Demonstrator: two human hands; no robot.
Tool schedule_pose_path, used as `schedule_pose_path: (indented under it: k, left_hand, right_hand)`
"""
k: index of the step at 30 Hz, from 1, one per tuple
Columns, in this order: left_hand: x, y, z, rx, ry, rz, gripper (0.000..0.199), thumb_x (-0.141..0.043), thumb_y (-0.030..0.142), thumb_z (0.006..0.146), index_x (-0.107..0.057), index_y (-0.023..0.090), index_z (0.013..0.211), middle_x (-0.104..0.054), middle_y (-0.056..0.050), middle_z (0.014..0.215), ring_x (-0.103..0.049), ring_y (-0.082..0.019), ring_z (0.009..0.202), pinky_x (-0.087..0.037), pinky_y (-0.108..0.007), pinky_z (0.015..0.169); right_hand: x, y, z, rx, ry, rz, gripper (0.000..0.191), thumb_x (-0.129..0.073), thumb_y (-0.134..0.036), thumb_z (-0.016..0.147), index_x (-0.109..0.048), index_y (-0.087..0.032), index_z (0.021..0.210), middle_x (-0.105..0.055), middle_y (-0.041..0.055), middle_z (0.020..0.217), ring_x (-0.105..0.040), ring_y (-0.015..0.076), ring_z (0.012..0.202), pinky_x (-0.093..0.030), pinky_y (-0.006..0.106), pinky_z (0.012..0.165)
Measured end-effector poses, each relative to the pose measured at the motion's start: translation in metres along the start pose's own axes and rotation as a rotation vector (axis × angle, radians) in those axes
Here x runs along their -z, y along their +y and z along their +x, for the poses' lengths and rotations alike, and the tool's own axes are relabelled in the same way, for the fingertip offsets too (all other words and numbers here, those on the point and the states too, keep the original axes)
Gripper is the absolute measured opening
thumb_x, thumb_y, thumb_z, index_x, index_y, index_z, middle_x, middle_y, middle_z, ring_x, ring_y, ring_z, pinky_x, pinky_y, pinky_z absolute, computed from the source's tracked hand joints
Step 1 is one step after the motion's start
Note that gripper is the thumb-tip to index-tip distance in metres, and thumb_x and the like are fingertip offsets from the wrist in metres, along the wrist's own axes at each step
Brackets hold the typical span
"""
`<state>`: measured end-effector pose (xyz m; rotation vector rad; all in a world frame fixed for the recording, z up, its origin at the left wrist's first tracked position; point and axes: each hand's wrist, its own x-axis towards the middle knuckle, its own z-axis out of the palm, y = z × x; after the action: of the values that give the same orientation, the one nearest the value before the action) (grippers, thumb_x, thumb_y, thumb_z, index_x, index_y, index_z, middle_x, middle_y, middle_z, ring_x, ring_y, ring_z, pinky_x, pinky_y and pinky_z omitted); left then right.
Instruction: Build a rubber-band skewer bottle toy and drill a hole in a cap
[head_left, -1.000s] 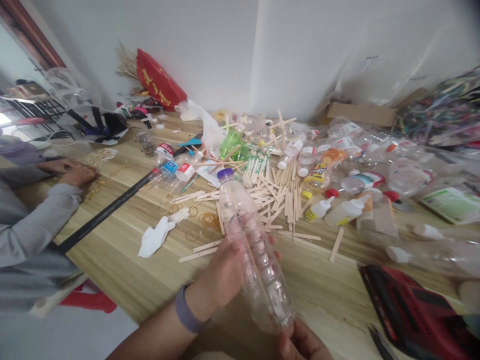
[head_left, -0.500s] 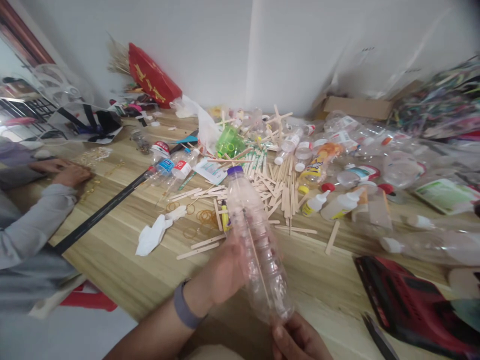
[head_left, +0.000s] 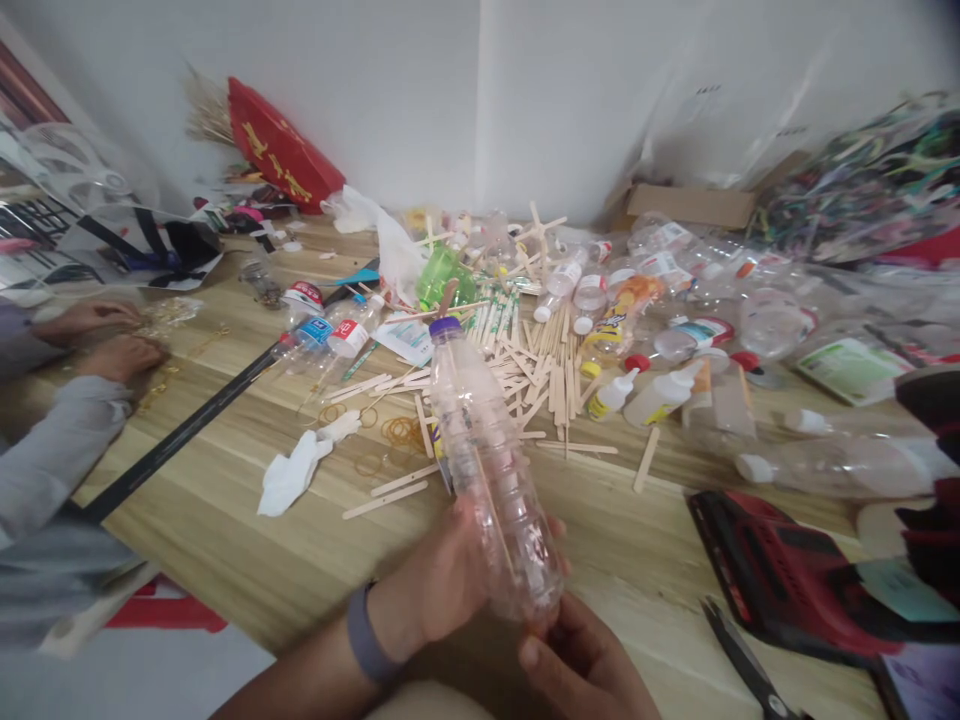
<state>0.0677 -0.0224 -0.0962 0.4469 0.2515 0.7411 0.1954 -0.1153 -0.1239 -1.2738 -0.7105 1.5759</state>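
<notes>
One clear bottle (head_left: 501, 475) lies tilted in the left hand (head_left: 454, 568).

I have a clear, ribbed plastic bottle (head_left: 514, 470) on my head camera, its purple cap (head_left: 445, 328) on and a thin pale line running lengthwise along the body, whether inside or outside I can't tell. I see it held over the near edge of the surface (head_left: 637, 570), slanted, cap toward the far edge and a little left, base toward the near edge, its body see-through and glinting.
</notes>
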Motion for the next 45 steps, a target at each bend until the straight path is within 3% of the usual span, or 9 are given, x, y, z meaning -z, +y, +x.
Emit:
schedule_pose_path:
  k: [4,7,12,15,20,27,31,37,45]
  left_hand:
    - [0.004,0.005,-0.001,0.005,-0.022,0.029,0.066,-0.065,0.071,0.073,-0.068,0.019,0.115,-0.074,-0.01,0.097,-0.07,-0.022,0.073,-0.053,-0.027,0.057]
    - [0.009,0.013,-0.001,0.102,-0.071,0.056,0.071,-0.065,0.073,0.071,-0.067,0.019,0.118,-0.075,-0.009,0.088,-0.07,-0.021,0.067,-0.052,-0.026,0.058]
    - [0.019,0.017,-0.004,0.227,-0.2,0.014,0.076,-0.055,0.078,0.075,-0.065,0.019,0.121,-0.075,-0.008,0.087,-0.072,-0.02,0.068,-0.049,-0.024,0.058]
    - [0.027,0.013,-0.008,0.251,-0.257,0.015,0.082,-0.052,0.082,0.072,-0.064,0.02,0.124,-0.074,-0.008,0.088,-0.071,-0.02,0.068,-0.049,-0.024,0.058]
    - [0.034,0.015,-0.017,0.25,-0.23,0.056,0.081,-0.064,0.079,0.065,-0.065,0.021,0.121,-0.073,-0.008,0.087,-0.07,-0.02,0.067,-0.048,-0.022,0.053]
    - [0.018,0.039,-0.029,0.307,-0.052,0.134,0.056,-0.078,0.058,0.067,-0.07,0.023,0.11,-0.074,-0.006,0.083,-0.073,-0.024,0.079,-0.056,-0.037,0.073]
    - [0.027,0.044,-0.031,0.319,-0.172,0.092,0.056,-0.077,0.054,0.07,-0.067,0.023,0.116,-0.076,-0.007,0.085,-0.071,-0.018,0.065,-0.055,-0.027,0.06]
    - [0.042,0.049,-0.039,0.184,-0.193,0.072,0.066,-0.066,0.06,0.079,-0.059,0.017,0.129,-0.074,-0.01,0.089,-0.071,-0.018,0.065,-0.053,-0.022,0.054]
    - [0.048,0.051,-0.047,0.088,-0.249,0.064,0.068,-0.062,0.059,0.082,-0.057,0.015,0.132,-0.074,-0.011,0.09,-0.071,-0.019,0.066,-0.053,-0.022,0.053]
  right_hand:
    - [0.005,-0.005,0.007,0.039,-0.099,-0.012,0.059,-0.074,-0.074,0.061,-0.061,-0.018,0.073,-0.05,-0.002,0.064,-0.038,0.0114,0.058,-0.031,0.022,0.055]
    - [0.01,-0.025,0.022,0.111,-0.027,-0.144,0.053,-0.062,-0.07,0.079,-0.062,-0.017,0.074,-0.049,-0.0019,0.06,-0.04,0.012,0.056,-0.034,0.024,0.055]
    - [0.0,-0.072,0.06,0.274,0.098,-0.105,0.049,-0.076,-0.049,0.071,-0.063,-0.023,0.111,-0.065,0.0052,0.107,-0.054,0.0147,0.07,-0.046,0.028,0.066]
    - [-0.015,-0.086,0.078,0.275,-0.008,-0.058,0.035,-0.077,-0.033,0.065,-0.067,-0.024,0.097,-0.067,0.0003,0.085,-0.054,0.0151,0.068,-0.045,0.026,0.064]
    - [-0.034,-0.083,0.093,0.204,-0.115,-0.056,0.02,-0.07,-0.032,0.064,-0.058,-0.018,0.056,-0.048,-0.0054,0.046,-0.039,0.0096,0.045,-0.034,0.022,0.048]
    - [-0.024,-0.072,0.099,0.193,-0.072,-0.003,0.034,-0.077,-0.049,0.069,-0.069,-0.017,0.078,-0.066,0.0002,0.072,-0.055,0.0152,0.066,-0.042,0.026,0.064]
    - [-0.017,-0.066,0.102,0.181,-0.077,0.019,0.039,-0.081,-0.051,0.068,-0.07,-0.016,0.082,-0.065,0.0008,0.074,-0.056,0.0164,0.071,-0.043,0.028,0.07]
    - [-0.01,-0.064,0.095,0.193,-0.044,0.09,0.043,-0.082,-0.055,0.067,-0.069,-0.015,0.077,-0.065,0.0013,0.083,-0.052,0.01,0.064,-0.04,0.022,0.061]
    - [0.03,-0.063,0.083,0.096,0.211,0.258,0.049,-0.096,-0.045,0.044,-0.072,-0.012,0.073,-0.065,0.0006,0.074,-0.052,0.0063,0.053,-0.042,0.016,0.045]
